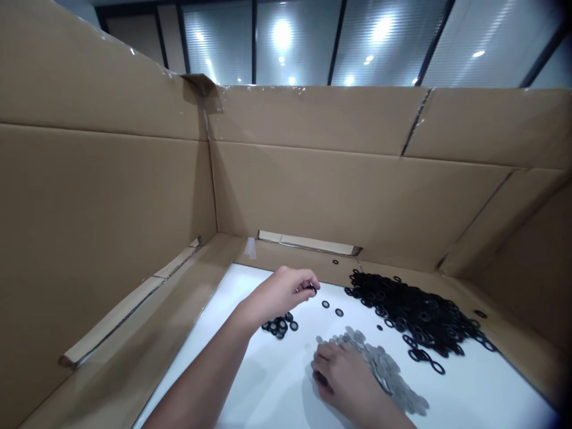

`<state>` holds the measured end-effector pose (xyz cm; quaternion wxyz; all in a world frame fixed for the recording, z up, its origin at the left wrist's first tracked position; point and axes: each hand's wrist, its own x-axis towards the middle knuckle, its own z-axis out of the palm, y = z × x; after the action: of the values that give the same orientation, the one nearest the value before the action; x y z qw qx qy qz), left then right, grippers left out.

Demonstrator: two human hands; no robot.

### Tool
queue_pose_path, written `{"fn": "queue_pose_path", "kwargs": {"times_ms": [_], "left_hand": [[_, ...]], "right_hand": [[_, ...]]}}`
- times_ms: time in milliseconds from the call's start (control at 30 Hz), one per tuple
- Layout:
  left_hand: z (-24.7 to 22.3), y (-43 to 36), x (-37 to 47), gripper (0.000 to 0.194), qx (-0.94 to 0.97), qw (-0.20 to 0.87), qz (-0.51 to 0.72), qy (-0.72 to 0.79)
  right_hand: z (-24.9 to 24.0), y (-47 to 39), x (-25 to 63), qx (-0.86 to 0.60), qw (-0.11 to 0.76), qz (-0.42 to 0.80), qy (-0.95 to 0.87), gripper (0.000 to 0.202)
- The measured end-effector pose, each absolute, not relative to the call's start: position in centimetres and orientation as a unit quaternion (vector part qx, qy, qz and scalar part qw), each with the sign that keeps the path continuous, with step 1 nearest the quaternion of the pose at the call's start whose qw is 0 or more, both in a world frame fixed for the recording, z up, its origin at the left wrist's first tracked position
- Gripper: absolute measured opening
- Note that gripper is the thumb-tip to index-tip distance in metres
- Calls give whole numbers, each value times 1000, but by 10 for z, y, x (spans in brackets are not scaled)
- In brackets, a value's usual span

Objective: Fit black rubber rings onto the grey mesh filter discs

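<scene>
My left hand (292, 284) is raised over the white board, its thumb and fingertips pinching a small black ring (311, 289). Low at the near edge of a pile of translucent grey discs (384, 369), my right hand (342, 378) has its fingers curled down and closed. What lies under those fingertips is hidden; only a dark patch shows by the thumb. Beneath my left wrist sits a small group of black rings with grey centres (279, 326). Two similar pieces (332, 308) lie apart between my hands.
A large heap of black rings (415, 313) covers the board's far right, and a few stray rings lie around it. Tall cardboard walls (313, 185) enclose the white board (254, 381) at the left, back and right. A loose ring (335, 261) rests near the back wall.
</scene>
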<state>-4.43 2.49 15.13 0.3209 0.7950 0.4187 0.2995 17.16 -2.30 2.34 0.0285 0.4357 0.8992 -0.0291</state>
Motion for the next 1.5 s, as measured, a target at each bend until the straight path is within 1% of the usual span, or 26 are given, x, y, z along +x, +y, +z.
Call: {"fn": "queue_pose_path", "kwargs": {"times_ms": [133,233,367,467,533,600,767,867,967,1067,1233,1367,1500], "left_hand": [[151,25,-45,20,796,318,301,417],[151,25,-45,20,798,316,299,418],[151,26,-46,19,795,325,295,418],[152,25,-45,19,786,342,296,422],[153,25,-44,18,776,353,303,426],[153,24,-43,18,762,360,322,431],[156,20,-36,26,708,378,416,427],[158,18,-29,31,646,450,474,394],[158,17,-22,35,573,526,519,355],[159,17,-18,35,532,557,550,323],[160,16,-21,35,542,563,562,271],[162,13,-23,33,548,560,563,263],[163,12,-22,26,542,546,585,256]], "right_hand": [[17,-24,174,430,13,-15,902,15],[21,-24,176,449,-21,-24,893,18],[39,-24,181,498,-75,-119,855,18],[60,-20,189,531,-158,-222,802,17],[76,-14,194,523,-221,-280,774,18],[94,-8,198,511,-282,-302,754,21],[139,3,189,491,-370,-266,742,24],[157,3,174,486,-417,-226,734,24],[165,4,157,482,-446,-171,735,24],[166,7,144,479,-470,-95,735,21],[165,8,139,466,-508,-2,725,13],[165,2,141,453,-535,-1,713,13],[167,-1,142,424,-539,-7,727,10]]}}
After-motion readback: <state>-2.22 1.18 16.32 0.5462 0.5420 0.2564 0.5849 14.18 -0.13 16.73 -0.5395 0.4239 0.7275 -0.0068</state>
